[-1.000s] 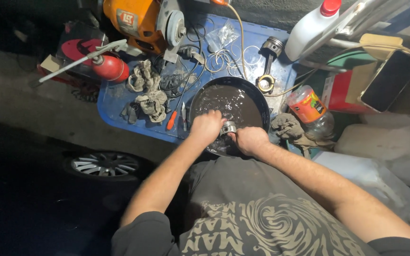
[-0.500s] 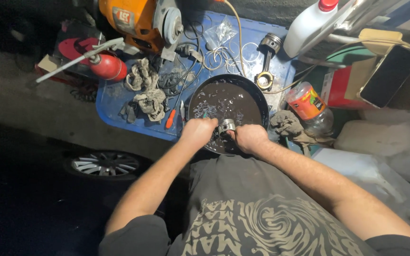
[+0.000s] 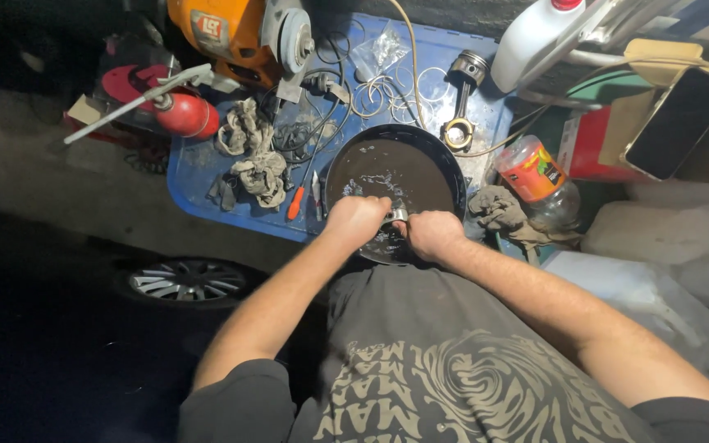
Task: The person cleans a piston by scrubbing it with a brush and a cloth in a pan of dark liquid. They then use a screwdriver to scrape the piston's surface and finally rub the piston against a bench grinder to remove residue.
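Observation:
A round black pan (image 3: 441, 156) holding dark liquid sits at the near edge of a blue tray (image 3: 198, 176). Over the pan's near side, my left hand (image 3: 357, 221) and my right hand (image 3: 432, 234) both grip a small shiny metal part (image 3: 395, 216) between them. Most of that part is hidden by my fingers. A piston with its connecting rod (image 3: 461, 98) lies just beyond the pan.
On the tray lie grey rags (image 3: 256, 160), an orange-handled screwdriver (image 3: 295, 201), wire rings (image 3: 383, 86) and an orange bench grinder (image 3: 235, 33). A red oil can (image 3: 178, 113) stands left, a white jug (image 3: 535, 37) and a plastic bottle (image 3: 539, 176) right. A car wheel (image 3: 186, 280) is below.
Both hands stay together on the metal part over the pan; they have shifted only slightly. My view has drifted a little.

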